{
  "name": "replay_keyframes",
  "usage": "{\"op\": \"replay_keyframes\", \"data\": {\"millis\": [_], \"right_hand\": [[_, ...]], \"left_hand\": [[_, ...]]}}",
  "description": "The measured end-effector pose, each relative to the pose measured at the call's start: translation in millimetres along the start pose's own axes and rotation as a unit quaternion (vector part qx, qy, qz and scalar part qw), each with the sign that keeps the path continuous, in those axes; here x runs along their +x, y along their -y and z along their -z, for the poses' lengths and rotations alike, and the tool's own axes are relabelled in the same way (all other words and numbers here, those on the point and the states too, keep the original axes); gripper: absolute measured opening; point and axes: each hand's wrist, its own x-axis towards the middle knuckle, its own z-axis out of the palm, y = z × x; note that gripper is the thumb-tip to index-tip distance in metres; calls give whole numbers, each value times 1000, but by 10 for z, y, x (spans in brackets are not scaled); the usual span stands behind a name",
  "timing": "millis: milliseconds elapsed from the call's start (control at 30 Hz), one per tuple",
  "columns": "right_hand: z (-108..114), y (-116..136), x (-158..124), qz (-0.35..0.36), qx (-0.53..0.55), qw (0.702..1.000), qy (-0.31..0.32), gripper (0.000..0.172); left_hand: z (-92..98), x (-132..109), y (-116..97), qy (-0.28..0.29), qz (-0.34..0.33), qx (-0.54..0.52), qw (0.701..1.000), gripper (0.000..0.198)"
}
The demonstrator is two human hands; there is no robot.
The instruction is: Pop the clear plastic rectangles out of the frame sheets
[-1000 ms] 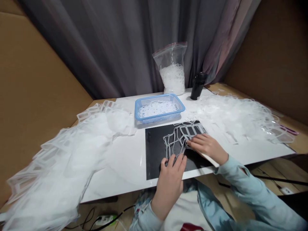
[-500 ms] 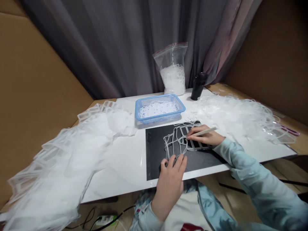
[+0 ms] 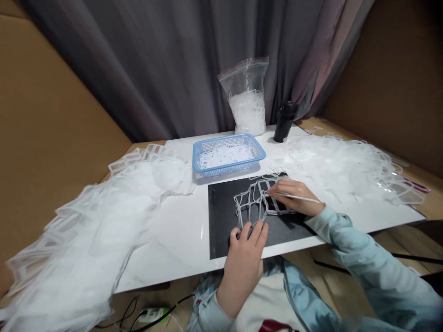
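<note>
A white net-like plastic piece point(image 3: 249, 203) with several openings lies on a black mat point(image 3: 221, 240) in front of me. My right hand point(image 3: 296, 192) pinches a thin white pen-like stick point(image 3: 301, 197), whose tip meets the net near its middle. I cannot make out the stick's exact kind. The fingertips of my left hand point(image 3: 245, 251), spread slightly, rest on the near edge of the net and on the mat. Part of the net's right end is hidden beneath my right hand.
Behind the mat stands a blue basket point(image 3: 194, 159) of small white plastic loops. A zip bag point(image 3: 248, 110) of similar loops and a black tumbler point(image 3: 285, 122) are farther back. Translucent white net pieces form a left pile point(image 3: 104, 230) and a right pile point(image 3: 339, 166). Cardboard walls flank the table.
The stick in my right hand has tilted lower, its back end swinging down and right. Its tip has shifted slightly up and left. My left hand stays in place.
</note>
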Motion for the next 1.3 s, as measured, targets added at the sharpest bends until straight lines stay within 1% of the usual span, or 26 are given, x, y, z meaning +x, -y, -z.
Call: {"op": "replay_keyframes", "data": {"millis": [100, 267, 400, 467, 500, 567, 633, 700, 733, 800, 900, 967, 1133, 1300], "right_hand": [[18, -180, 27, -35, -19, 999, -24, 28], [85, -474, -12, -124, -29, 986, -107, 33], [145, -574, -92, -196, -27, 964, -178, 35], [147, -573, -115, -223, -11, 955, -197, 36], [139, -558, -118, -231, 3, 953, -195, 37], [106, -502, -107, -233, 42, 958, -164, 37], [65, -423, -77, -216, 85, 968, -100, 37], [30, -345, -43, -192, 119, 974, -32, 36], [18, -314, -29, -180, 131, 975, -5, 36], [8, -274, -11, -163, 144, 976, 26, 35], [18, -260, -12, -147, 150, 977, 41, 35], [26, -262, -19, -137, 149, 978, 46, 34], [23, -256, -30, -119, 140, 982, 44, 34], [21, -243, -31, -96, 124, 987, 40, 33]], "left_hand": [[6, 3, -1, 2, 1, -2, 1000, 63], [-3, -2, -6, 8, 4, -10, 1000, 67], [-5, -9, -8, 9, 8, -26, 1000, 67], [2, -11, -4, 8, 13, -38, 999, 65], [8, -12, -1, 8, 16, -45, 999, 64], [17, -12, 3, 7, 24, -58, 998, 61], [21, -8, 2, 4, 33, -69, 997, 60], [17, 4, -7, -1, 44, -79, 996, 64], [14, 15, -16, -3, 48, -81, 996, 68], [13, 48, -37, -6, 56, -93, 994, 75], [40, 130, -66, -5, 66, -124, 990, 85], [69, 209, -76, 4, 76, -130, 989, 84], [81, 473, -89, 15, 121, -84, 989, 55], [44, 699, -114, 20, 156, -48, 986, 44]]}}
